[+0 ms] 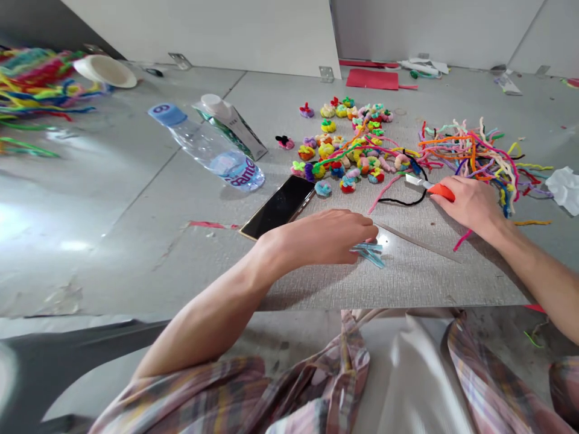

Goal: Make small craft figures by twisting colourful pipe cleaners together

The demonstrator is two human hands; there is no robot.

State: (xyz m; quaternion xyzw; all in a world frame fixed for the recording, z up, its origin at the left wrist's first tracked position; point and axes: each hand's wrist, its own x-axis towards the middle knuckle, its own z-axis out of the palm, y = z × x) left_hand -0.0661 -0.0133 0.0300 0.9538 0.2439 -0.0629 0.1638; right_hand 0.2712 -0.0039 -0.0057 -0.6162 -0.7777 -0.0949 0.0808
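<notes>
My left hand (337, 235) is closed over the table near its front edge, with light blue pipe cleaner pieces (371, 253) sticking out from under the fingers. In my right hand (473, 202) is an orange-handled utility knife (441, 192), its blade (412, 181) pointing left. Beside the blade lie a black pipe cleaner (404, 203), bent in a curve, and a pink one (380, 194). A thin flat strip (418, 242) rests on the table between my hands. Small coiled pipe cleaner figures (325, 147) in many colours are clustered beyond my left hand.
A black phone (280, 206) lies beside my left forearm. Behind it, a water bottle (212, 150) and a carton (233, 123) lean or lie at a slant. Loose pipe cleaners (474, 150) are heaped at right, near crumpled tissue (564, 190). A white bowl (106, 71) sits far left.
</notes>
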